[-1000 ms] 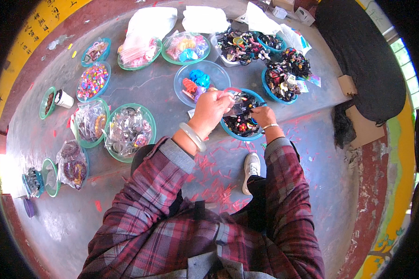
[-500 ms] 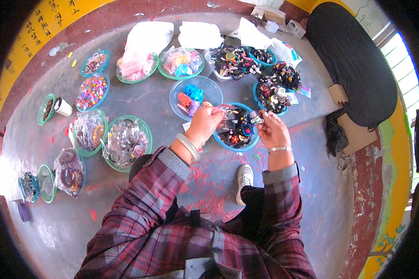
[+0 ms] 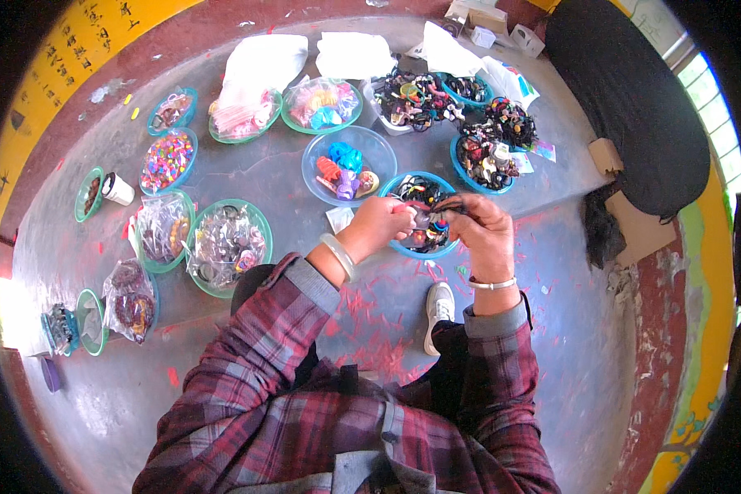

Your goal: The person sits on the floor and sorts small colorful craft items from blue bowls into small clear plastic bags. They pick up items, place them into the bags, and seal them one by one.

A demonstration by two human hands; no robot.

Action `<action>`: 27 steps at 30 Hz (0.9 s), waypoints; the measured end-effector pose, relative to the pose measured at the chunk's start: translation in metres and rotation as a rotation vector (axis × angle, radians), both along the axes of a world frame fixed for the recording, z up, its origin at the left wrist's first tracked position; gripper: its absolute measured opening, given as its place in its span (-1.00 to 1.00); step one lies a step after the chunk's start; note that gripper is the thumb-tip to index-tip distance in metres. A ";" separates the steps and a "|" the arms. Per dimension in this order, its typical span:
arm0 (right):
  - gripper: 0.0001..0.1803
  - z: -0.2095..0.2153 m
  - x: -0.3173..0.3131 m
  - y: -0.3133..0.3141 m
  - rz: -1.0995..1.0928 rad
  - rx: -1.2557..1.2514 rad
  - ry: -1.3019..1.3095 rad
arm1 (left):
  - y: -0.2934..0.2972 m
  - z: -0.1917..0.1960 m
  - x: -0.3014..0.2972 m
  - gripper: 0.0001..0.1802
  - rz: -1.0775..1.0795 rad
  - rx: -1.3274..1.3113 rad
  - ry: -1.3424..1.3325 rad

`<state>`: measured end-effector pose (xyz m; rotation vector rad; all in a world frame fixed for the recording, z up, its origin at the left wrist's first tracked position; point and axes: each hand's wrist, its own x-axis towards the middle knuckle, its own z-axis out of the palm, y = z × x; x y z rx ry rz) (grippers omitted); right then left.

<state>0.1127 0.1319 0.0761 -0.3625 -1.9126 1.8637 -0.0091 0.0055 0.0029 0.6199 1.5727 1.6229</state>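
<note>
My left hand and my right hand meet above a blue bowl of dark hair ties. Both pinch a small dark hair tie with coloured bits, stretched between the fingertips. A pale bangle sits on my left wrist and a thin bracelet on my right. Both sleeves are plaid. Just beyond the hands stands a clear blue bowl with bright blue, red and purple pieces.
Green-rimmed bowls of beads and bagged trinkets spread to the left on the grey floor. More bowls of dark accessories lie at the far right, with white bags behind. A black mat lies to the right. My shoe rests below the hands.
My hands have lifted out of the blue bowl and drawn toward me, now holding the small hair tie between them.
</note>
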 end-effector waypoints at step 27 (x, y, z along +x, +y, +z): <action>-0.81 -0.020 -0.008 -0.004 -0.074 0.684 -0.262 | 0.000 -0.004 0.004 -0.74 -0.137 -0.020 0.016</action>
